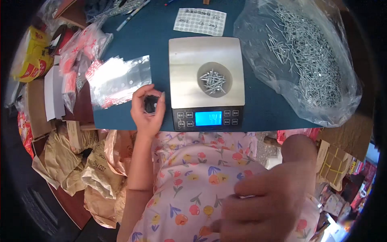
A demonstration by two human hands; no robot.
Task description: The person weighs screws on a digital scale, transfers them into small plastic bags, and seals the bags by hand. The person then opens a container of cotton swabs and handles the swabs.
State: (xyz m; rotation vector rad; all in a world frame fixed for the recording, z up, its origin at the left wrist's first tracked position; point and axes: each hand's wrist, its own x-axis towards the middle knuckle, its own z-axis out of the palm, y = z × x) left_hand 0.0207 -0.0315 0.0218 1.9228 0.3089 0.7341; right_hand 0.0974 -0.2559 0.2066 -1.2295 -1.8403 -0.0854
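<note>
L hand (149, 107): fingers + thumb curled round a small dark item (150, 104), clamped on it; item sits inside the curl, mostly hidden by the fingers, so exact type can't be told. Hand is just L of the scale (207, 72), near its lower L side, palm side partly up. R hand (262, 201): motion-blurred, low in view over the floral clothing (189, 177), fingers bent; small pale sliver (246, 197) shows at the fingers, can't tell if gripped or if fingertips are together. Screws (213, 82) = small loose pile in a shallow round dish (228, 86) on the scale's metal plate, R of L hand, well apart from R hand, neither hand touching them. Blue display (208, 118) lit at scale's near edge, digits look like 441, decimal pt unclear; buttons both sides. Clear zip bags w/ red marks (121, 80) lie fanned just beyond + L of L hand. Sticker sheet (200, 21) w/ handwriting lies beyond scale. Big open clear bag (258, 52) on R side of dark tabletop (159, 44), holding a large heap of metal fasteners (314, 60). Pen (133, 15) far L. Yellow pkg (34, 54) at far L edge; crumpled brown paper (100, 173) lower L, below table level.
</note>
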